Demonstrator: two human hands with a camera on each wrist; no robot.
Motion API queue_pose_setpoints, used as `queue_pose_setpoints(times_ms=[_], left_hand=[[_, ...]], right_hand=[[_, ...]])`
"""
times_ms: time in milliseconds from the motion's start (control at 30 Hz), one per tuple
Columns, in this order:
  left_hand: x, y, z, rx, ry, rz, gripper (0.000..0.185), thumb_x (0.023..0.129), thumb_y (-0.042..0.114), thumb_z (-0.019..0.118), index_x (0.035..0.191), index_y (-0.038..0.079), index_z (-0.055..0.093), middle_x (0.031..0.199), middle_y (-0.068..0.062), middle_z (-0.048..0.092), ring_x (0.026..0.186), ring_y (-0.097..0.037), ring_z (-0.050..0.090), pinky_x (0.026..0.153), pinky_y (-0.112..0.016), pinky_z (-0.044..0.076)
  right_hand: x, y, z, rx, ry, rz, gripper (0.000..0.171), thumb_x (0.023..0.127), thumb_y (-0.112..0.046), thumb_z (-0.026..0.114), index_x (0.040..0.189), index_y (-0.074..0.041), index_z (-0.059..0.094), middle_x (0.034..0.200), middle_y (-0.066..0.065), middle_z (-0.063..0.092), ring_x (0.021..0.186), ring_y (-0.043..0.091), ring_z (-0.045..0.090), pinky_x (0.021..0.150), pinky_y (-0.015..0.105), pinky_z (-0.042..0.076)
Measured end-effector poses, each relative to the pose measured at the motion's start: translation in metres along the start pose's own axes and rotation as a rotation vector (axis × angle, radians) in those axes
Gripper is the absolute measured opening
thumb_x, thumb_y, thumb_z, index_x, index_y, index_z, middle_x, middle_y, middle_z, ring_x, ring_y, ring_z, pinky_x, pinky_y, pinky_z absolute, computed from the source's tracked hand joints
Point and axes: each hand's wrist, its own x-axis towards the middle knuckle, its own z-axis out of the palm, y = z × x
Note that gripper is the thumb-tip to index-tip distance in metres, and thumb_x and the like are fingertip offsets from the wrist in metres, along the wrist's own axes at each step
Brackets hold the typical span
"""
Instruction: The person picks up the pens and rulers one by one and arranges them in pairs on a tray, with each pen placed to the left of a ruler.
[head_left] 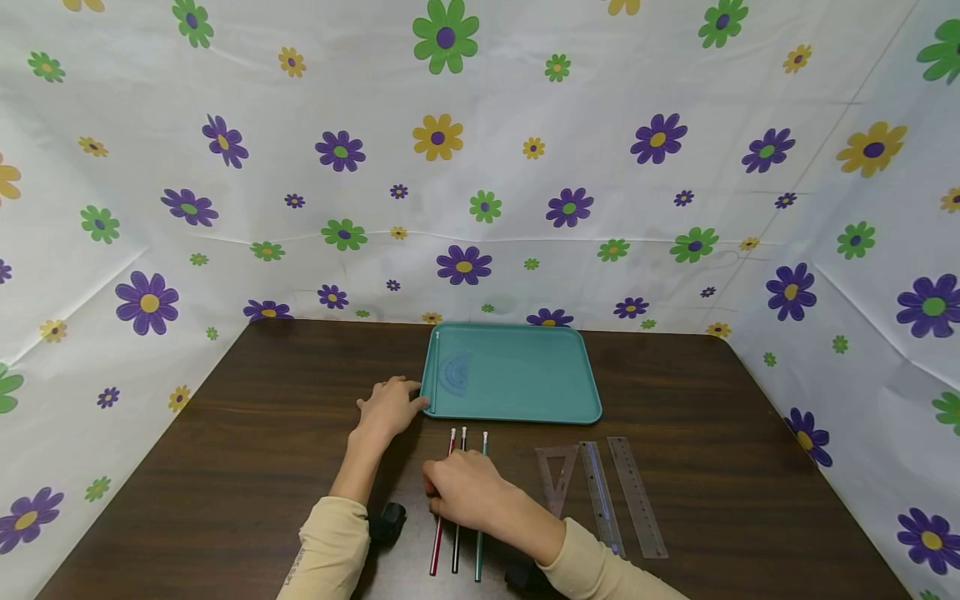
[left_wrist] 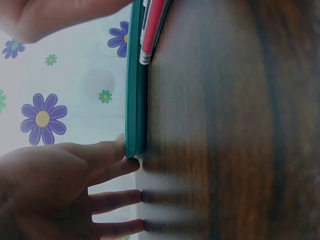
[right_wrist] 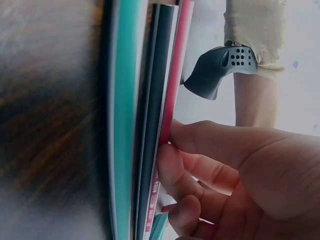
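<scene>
My left hand [head_left: 388, 412] rests at the near left corner of the teal tray [head_left: 532, 375], thumb on the rim, its other fingers reaching down to the table in the left wrist view. Inside the tray lie a clear blue protractor [head_left: 454, 372] and a thin teal pencil [head_left: 436, 375] along the left side. In front of the tray, a red pencil [head_left: 437, 546], a black pencil [head_left: 456, 550] and a teal pencil [head_left: 479, 557] lie side by side. My right hand [head_left: 468, 490] pinches the red pencil between thumb and index finger; it covers their middles in the head view.
Right of the pencils lie a clear set square [head_left: 557, 475], a clear ruler with a blue stripe [head_left: 600, 496] and another clear ruler [head_left: 637, 497]. The dark wooden table [head_left: 225, 475] is backed by a flower-patterned sheet [head_left: 495, 237].
</scene>
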Motion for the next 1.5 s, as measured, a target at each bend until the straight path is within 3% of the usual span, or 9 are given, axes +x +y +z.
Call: queue_pose_setpoints(times_ms=[733, 1200, 1500], left_hand=[[-0.0002, -0.0005, -0.0005, 0.015, 0.004, 0.002, 0.048, 0.099, 0.036, 0.061, 0.139, 0.011, 0.059, 0.151, -0.023, 0.044, 0.138, -0.053, 0.036, 0.102, -0.083, 0.022], [-0.0018, -0.0014, 0.0003, 0.01, 0.005, 0.004, 0.048, 0.098, 0.036, 0.061, 0.139, 0.011, 0.059, 0.151, -0.023, 0.044, 0.139, -0.053, 0.036, 0.102, -0.083, 0.022], [-0.0018, -0.0016, 0.0007, 0.012, 0.007, 0.007, 0.049, 0.098, 0.036, 0.061, 0.139, 0.01, 0.059, 0.151, -0.023, 0.044, 0.138, -0.053, 0.036, 0.102, -0.083, 0.022]], right_hand=[[0.0002, 0.0008, 0.0017, 0.008, 0.014, 0.028, 0.02, 0.082, -0.03, 0.079, 0.07, -0.024, 0.064, 0.062, -0.012, 0.06, 0.058, 0.004, 0.057, 0.056, 0.022, 0.045], [0.001, -0.0012, 0.0064, 0.058, 0.01, 0.0, 0.02, 0.086, -0.026, 0.075, 0.071, -0.025, 0.061, 0.058, -0.013, 0.054, 0.048, 0.0, 0.045, 0.048, 0.018, 0.036], [0.0017, -0.0029, 0.0069, 0.062, 0.013, 0.023, 0.023, 0.085, -0.03, 0.077, 0.068, -0.025, 0.061, 0.057, -0.014, 0.055, 0.05, 0.0, 0.048, 0.05, 0.02, 0.037]])
